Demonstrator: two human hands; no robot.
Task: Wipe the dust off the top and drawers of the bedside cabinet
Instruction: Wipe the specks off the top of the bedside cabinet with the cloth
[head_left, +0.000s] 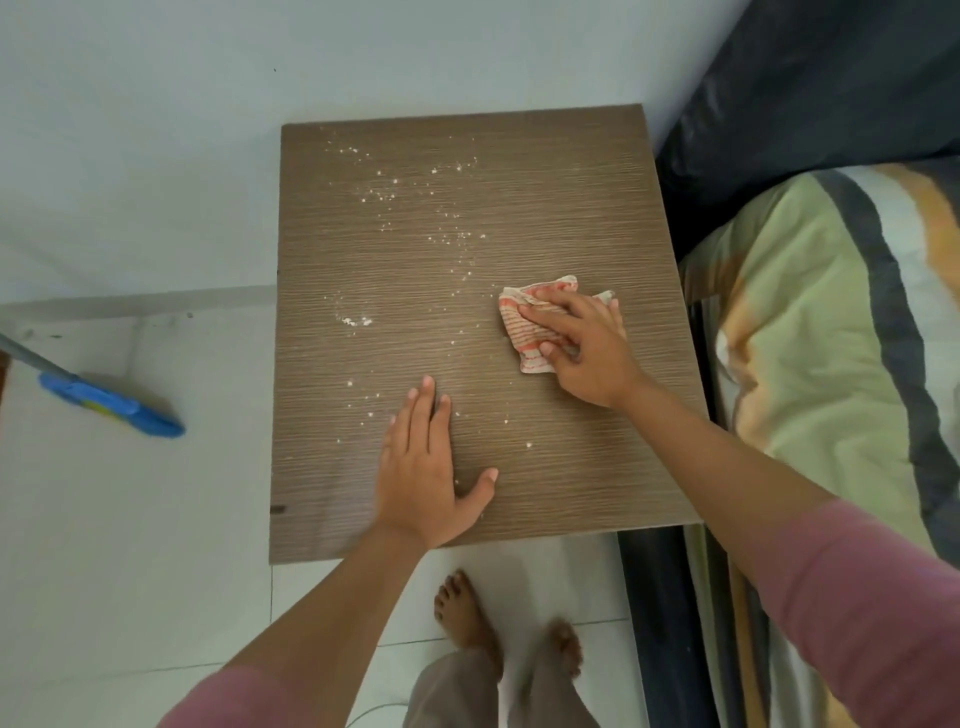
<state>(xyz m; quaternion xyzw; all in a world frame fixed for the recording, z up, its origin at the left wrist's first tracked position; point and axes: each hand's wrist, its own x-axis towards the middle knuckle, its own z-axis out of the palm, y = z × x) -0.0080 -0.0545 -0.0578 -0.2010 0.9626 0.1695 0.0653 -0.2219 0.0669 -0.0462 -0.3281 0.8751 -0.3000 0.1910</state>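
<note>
The bedside cabinet's brown wood-grain top (545, 197) fills the middle of the view, seen from above. White dust specks (387, 195) are scattered over its far and middle parts, with a small clump (357, 320) at the left. My right hand (584, 347) presses a crumpled white cloth with red stripes (524, 325) flat on the top near the right edge. My left hand (423, 467) rests palm-down on the top near the front edge, fingers straight. The drawers are hidden below the top.
A bed with a striped green, orange and grey cover (831, 338) abuts the cabinet's right side. A blue broom head (111, 405) lies on the white tiled floor at the left. My bare feet (467, 616) stand just in front of the cabinet.
</note>
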